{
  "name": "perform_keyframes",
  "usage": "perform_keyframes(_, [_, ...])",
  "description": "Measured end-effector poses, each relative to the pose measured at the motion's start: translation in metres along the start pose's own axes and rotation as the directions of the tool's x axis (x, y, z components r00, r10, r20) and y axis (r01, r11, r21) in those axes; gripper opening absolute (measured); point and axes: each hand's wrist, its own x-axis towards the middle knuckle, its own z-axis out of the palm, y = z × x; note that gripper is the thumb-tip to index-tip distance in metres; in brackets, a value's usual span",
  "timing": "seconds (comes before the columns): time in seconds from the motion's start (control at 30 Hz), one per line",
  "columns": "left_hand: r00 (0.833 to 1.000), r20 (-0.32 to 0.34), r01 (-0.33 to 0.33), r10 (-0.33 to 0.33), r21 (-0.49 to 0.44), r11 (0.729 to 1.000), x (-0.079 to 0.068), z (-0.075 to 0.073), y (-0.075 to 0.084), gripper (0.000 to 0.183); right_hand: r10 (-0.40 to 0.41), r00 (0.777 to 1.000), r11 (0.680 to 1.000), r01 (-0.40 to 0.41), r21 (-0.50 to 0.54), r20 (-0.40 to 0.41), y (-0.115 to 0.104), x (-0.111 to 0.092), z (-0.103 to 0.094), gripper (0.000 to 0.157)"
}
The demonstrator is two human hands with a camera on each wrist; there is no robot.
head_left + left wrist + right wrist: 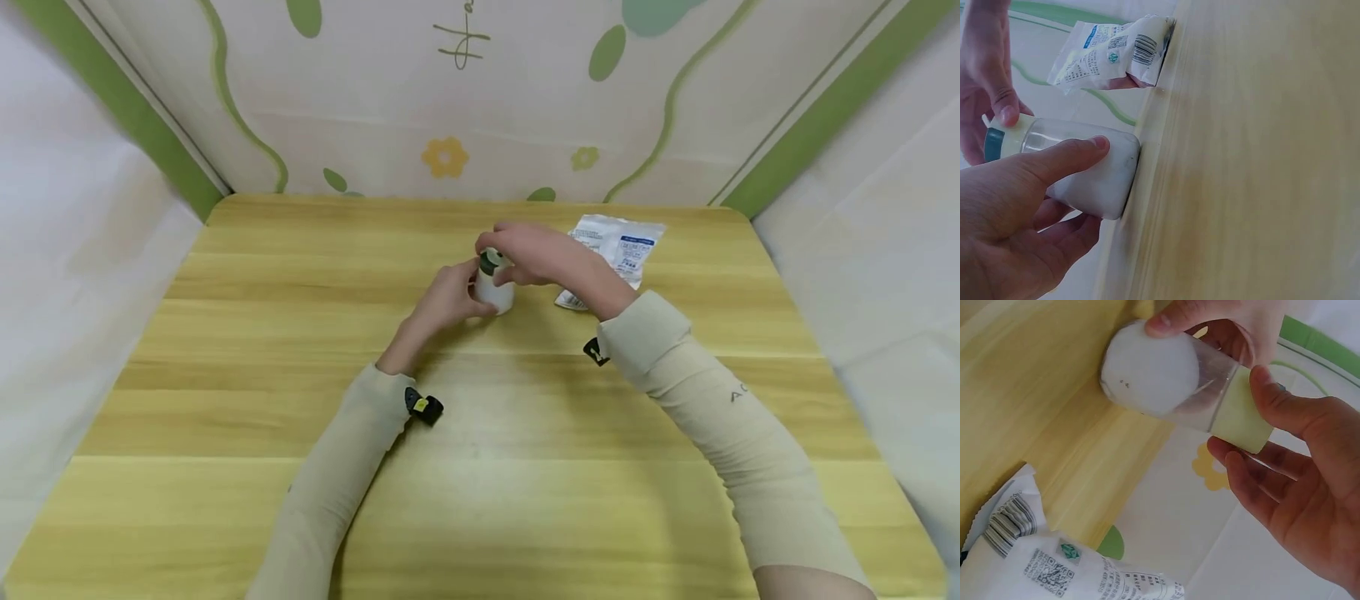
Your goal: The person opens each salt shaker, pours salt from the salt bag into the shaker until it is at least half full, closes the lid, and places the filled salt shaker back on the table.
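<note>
A clear seasoning jar (495, 293) stands upright on the table, with white contents visible through its wall in the right wrist view. Its pale yellow-green lid (1238, 412) has a dark green top part. Around the lower body of the jar, my left hand (446, 296) keeps its grip, the thumb lying along the near side. From above and the right, my right hand (543, 254) holds the lid between thumb and fingers. Just right of the jar lies a white printed plastic bag (1113, 56), its barcode facing the left wrist camera.
The wood-grain table (480, 500) reaches back to a printed fabric wall (525, 100) with flowers and leaves. White cloth hangs at both sides. The bag sits near the table's back edge, partly behind the right forearm in the head view.
</note>
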Motion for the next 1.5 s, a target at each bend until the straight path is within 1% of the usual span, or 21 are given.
perform_keyframes(0.17, [1.000, 0.017, 0.018, -0.018, -0.017, 1.000, -0.002, -0.002, 0.002, 0.058, 0.073, 0.997, 0.993, -0.073, -0.092, -0.008, -0.004, 0.005, -0.001, 0.053])
perform_keyframes(0.2, [1.000, 0.022, 0.020, -0.019, -0.016, 1.000, -0.002, -0.002, 0.002, 0.059, 0.080, 0.997, 0.992, -0.080, -0.099, -0.006, -0.005, 0.005, -0.001, 0.055])
perform_keyframes(0.27, [1.000, 0.027, 0.015, -0.015, -0.013, 1.000, -0.002, -0.001, 0.002, 0.059, 0.080, 0.997, 0.994, -0.079, -0.080, 0.001, -0.004, 0.004, -0.001, 0.058])
perform_keyframes(0.37, [1.000, 0.025, 0.012, -0.012, -0.015, 1.000, -0.002, 0.000, 0.001, 0.059, 0.042, 0.999, 0.999, -0.043, 0.001, 0.017, -0.002, 0.002, -0.003, 0.059])
perform_keyframes(0.43, [1.000, 0.023, 0.020, -0.020, -0.010, 1.000, -0.002, 0.000, 0.000, 0.059, 0.003, 1.000, 0.999, -0.005, 0.052, 0.027, -0.001, 0.001, -0.005, 0.060])
perform_keyframes(0.5, [0.999, 0.023, 0.033, -0.033, -0.004, 0.999, -0.002, 0.000, 0.000, 0.059, -0.024, 0.999, 0.996, 0.021, 0.083, 0.029, 0.001, 0.001, -0.006, 0.057])
perform_keyframes(0.63, [0.999, 0.021, 0.049, -0.049, -0.008, 0.999, -0.003, 0.000, -0.001, 0.058, -0.052, 0.999, 0.995, 0.052, 0.082, 0.000, 0.003, 0.002, -0.006, 0.048])
perform_keyframes(0.77, [0.998, 0.031, 0.046, -0.046, -0.016, 0.999, -0.005, 0.003, 0.000, 0.059, -0.059, 0.998, 0.997, 0.061, 0.057, -0.027, 0.004, 0.003, -0.002, 0.041])
perform_keyframes(0.83, [0.998, 0.035, 0.047, -0.046, -0.019, 0.999, -0.006, 0.005, 0.000, 0.060, -0.038, 0.998, 0.998, 0.040, 0.045, -0.040, 0.004, 0.003, 0.001, 0.041])
perform_keyframes(0.93, [0.998, 0.023, 0.051, -0.051, -0.021, 0.998, -0.007, 0.005, 0.000, 0.059, 0.032, 0.997, 0.999, -0.030, 0.029, -0.076, 0.002, 0.004, 0.006, 0.043])
perform_keyframes(1.07, [0.999, 0.011, 0.042, -0.042, -0.017, 0.999, -0.007, 0.003, 0.000, 0.057, 0.139, 0.980, 0.990, -0.139, 0.005, -0.139, -0.002, 0.004, 0.011, 0.045])
perform_keyframes(1.1, [0.999, 0.009, 0.037, -0.037, -0.016, 0.999, -0.006, 0.003, 0.000, 0.056, 0.157, 0.976, 0.987, -0.158, 0.001, -0.153, -0.004, 0.003, 0.012, 0.045])
perform_keyframes(1.17, [0.999, 0.007, 0.031, -0.031, -0.013, 0.999, -0.006, 0.002, 0.001, 0.055, 0.169, 0.971, 0.985, -0.172, -0.002, -0.169, -0.005, 0.003, 0.013, 0.045])
perform_keyframes(1.23, [1.000, 0.008, 0.028, -0.028, -0.014, 1.000, -0.006, 0.002, 0.002, 0.056, 0.151, 0.977, 0.989, -0.150, 0.018, -0.152, -0.004, 0.002, 0.012, 0.045])
perform_keyframes(1.27, [1.000, 0.008, 0.027, -0.026, -0.011, 1.000, -0.007, 0.002, 0.002, 0.056, 0.125, 0.984, 0.992, -0.122, 0.032, -0.131, -0.003, 0.001, 0.011, 0.047])
perform_keyframes(1.33, [1.000, 0.010, 0.025, -0.025, 0.005, 1.000, -0.007, 0.002, 0.003, 0.056, 0.037, 0.996, 0.997, -0.031, 0.071, -0.079, 0.001, -0.001, 0.008, 0.051])
perform_keyframes(1.37, [1.000, 0.013, 0.026, -0.026, 0.010, 1.000, -0.007, 0.002, 0.004, 0.057, -0.011, 0.999, 0.996, 0.015, 0.091, -0.053, 0.003, -0.003, 0.006, 0.054])
perform_keyframes(1.43, [1.000, 0.013, 0.024, -0.024, 0.018, 1.000, -0.008, 0.002, 0.004, 0.058, -0.107, 0.994, 0.988, 0.108, 0.108, -0.013, 0.007, -0.004, 0.003, 0.056])
perform_keyframes(1.5, [1.000, 0.013, 0.024, -0.024, 0.023, 0.999, -0.007, 0.002, 0.005, 0.060, -0.169, 0.986, 0.980, 0.168, 0.106, 0.001, 0.008, -0.004, 0.000, 0.050])
